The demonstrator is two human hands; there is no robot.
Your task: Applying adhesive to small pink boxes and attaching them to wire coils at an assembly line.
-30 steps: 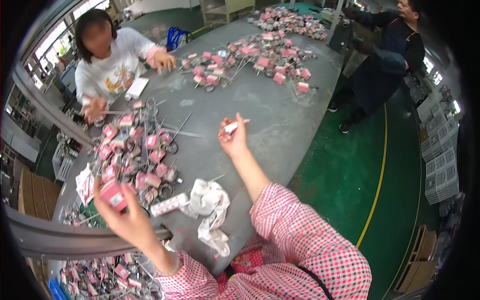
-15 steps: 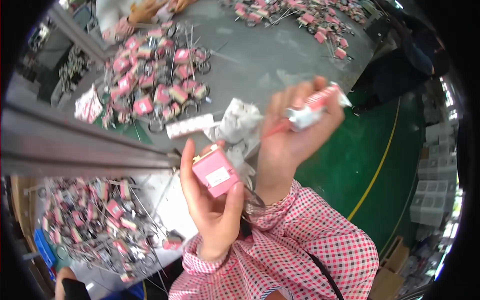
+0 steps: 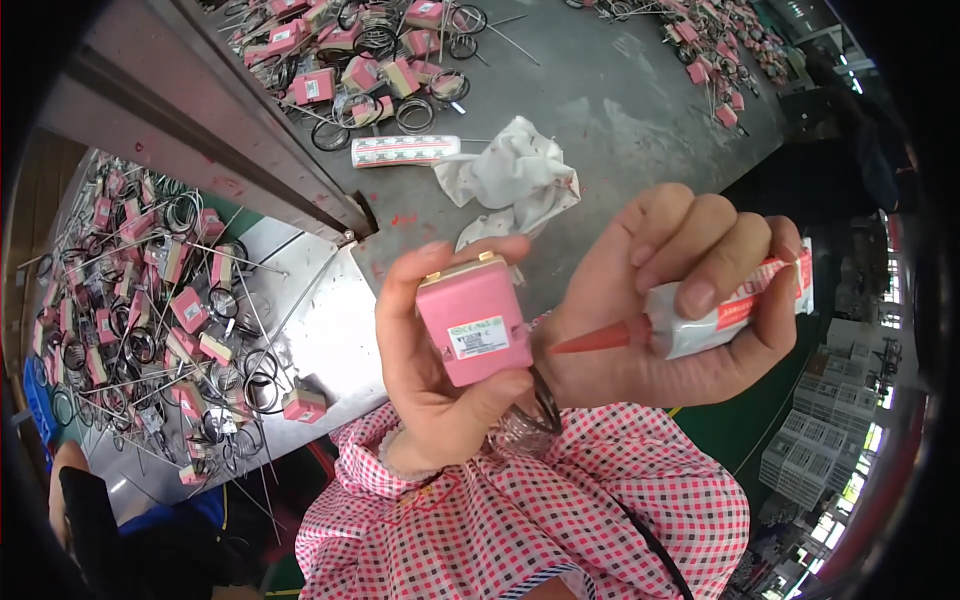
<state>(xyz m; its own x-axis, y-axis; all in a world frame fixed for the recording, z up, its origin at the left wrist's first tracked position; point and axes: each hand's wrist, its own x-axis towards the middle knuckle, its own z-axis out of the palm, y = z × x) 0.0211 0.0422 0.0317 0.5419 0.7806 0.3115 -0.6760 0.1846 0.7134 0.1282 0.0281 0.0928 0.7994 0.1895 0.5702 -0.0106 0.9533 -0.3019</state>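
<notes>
My left hand [image 3: 452,415] is closed around a pink capillary thermostat [image 3: 474,318], a small box with a cream edge, brass-coloured terminals and a white label facing up. Its dark coiled tube [image 3: 545,405] hangs below, beside my wrist. To its right, my right hand [image 3: 700,270] grips a glue tube [image 3: 700,325], white and silver with red print. The tube's tapered red nozzle [image 3: 595,338] points left at the thermostat's side, with a small gap between them.
Heaps of similar pink thermostats with coiled wires lie at lower left [image 3: 150,300], on the far grey table [image 3: 560,60], and at far right. A metal post [image 3: 230,130] rises at left. Beyond my hands lie a crumpled white cloth [image 3: 520,170] and a white-red packet [image 3: 405,151]. Another person's arm [image 3: 75,490] shows at lower left.
My right hand has turned and come nearer, bringing the glue tube's nozzle beside the thermostat. My left hand still holds the thermostat, now a little further right in view. The whole view has shifted.
</notes>
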